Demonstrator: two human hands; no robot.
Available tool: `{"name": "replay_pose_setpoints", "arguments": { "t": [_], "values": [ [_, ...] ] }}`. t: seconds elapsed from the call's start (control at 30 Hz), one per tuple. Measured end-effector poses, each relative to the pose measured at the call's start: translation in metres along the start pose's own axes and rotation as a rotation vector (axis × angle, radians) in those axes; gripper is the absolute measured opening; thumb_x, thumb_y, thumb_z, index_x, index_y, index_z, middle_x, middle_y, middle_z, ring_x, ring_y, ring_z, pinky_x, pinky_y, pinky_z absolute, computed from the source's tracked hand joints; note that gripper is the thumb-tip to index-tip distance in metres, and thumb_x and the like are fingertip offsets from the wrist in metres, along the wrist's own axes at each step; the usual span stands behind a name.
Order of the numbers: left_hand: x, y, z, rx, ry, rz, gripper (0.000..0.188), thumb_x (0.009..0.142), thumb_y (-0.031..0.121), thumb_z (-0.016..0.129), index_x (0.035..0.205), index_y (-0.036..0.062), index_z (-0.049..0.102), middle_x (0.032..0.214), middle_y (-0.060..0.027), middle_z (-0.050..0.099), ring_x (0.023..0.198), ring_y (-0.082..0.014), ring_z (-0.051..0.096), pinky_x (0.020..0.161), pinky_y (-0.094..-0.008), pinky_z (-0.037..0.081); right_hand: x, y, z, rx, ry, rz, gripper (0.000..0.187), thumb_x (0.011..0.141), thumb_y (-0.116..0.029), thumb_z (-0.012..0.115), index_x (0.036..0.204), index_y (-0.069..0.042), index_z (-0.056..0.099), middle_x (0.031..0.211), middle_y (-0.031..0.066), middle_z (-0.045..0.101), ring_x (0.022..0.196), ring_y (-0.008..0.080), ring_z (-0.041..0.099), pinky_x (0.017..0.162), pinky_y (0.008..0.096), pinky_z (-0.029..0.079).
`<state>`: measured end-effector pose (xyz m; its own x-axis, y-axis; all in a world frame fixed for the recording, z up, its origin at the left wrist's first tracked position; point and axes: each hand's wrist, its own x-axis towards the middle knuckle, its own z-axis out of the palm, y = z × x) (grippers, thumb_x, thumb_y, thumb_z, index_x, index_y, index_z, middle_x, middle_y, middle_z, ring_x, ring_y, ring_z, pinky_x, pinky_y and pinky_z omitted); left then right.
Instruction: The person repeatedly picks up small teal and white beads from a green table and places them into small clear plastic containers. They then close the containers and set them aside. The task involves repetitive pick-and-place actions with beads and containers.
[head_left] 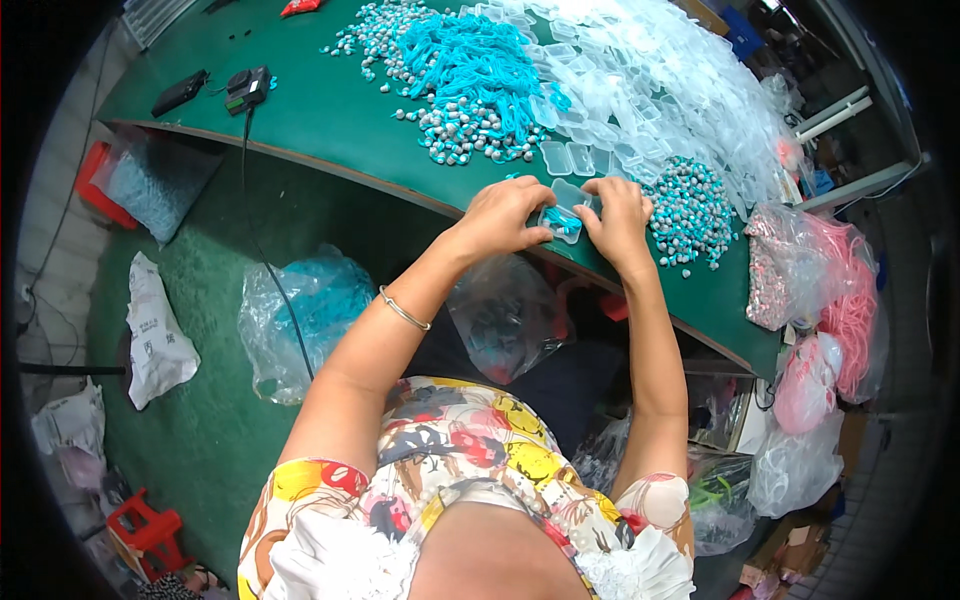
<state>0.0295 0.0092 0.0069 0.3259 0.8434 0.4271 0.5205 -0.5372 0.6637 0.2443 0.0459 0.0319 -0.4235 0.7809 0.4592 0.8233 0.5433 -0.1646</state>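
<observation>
At the table's near edge, my left hand and my right hand hold a small clear plastic case between them, its lid raised. A blue cord lies inside the case. My left fingers grip one side and my right fingers the other. Beyond them is a heap of blue cords with small grey-and-blue plugs on and around it. A mass of clear plastic cases spreads behind my right hand. Next to that hand sits a pile of loose grey-and-blue plugs.
The green table bears a black device with a cable and a dark flat object at left. Bags of pink plugs and pink cords hang at the right end. Plastic bags and a red stool stand on the floor.
</observation>
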Motion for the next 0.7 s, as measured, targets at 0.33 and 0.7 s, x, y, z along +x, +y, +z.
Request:
{"name": "replay_pose_setpoints", "arguments": {
  "t": [0.33, 0.7],
  "values": [
    [-0.005, 0.001, 0.006, 0.158, 0.088, 0.148, 0.035, 0.084, 0.021, 0.073, 0.114, 0.0087, 0.062, 0.093, -0.0107, 0.061, 0.089, -0.0329, 0.062, 0.078, -0.0431, 0.049, -0.026, -0.018, -0.022, 0.376, 0.000, -0.262, 0.029, 0.080, -0.006, 0.073, 0.107, -0.002, 0.064, 0.102, 0.0153, 0.064, 0.096, 0.0349, 0.060, 0.082, 0.0421, 0.049],
    [-0.013, 0.000, 0.004, 0.033, 0.098, 0.115, 0.021, 0.092, 0.026, 0.065, 0.085, 0.0066, 0.066, 0.082, -0.0112, 0.060, 0.074, -0.0344, 0.061, 0.065, -0.0449, 0.047, -0.027, -0.024, -0.009, 0.684, -0.170, -0.002, 0.015, 0.087, -0.008, 0.069, 0.098, 0.001, 0.069, 0.084, 0.0122, 0.063, 0.079, 0.0239, 0.062, 0.068, 0.0337, 0.048]
  ]
}}
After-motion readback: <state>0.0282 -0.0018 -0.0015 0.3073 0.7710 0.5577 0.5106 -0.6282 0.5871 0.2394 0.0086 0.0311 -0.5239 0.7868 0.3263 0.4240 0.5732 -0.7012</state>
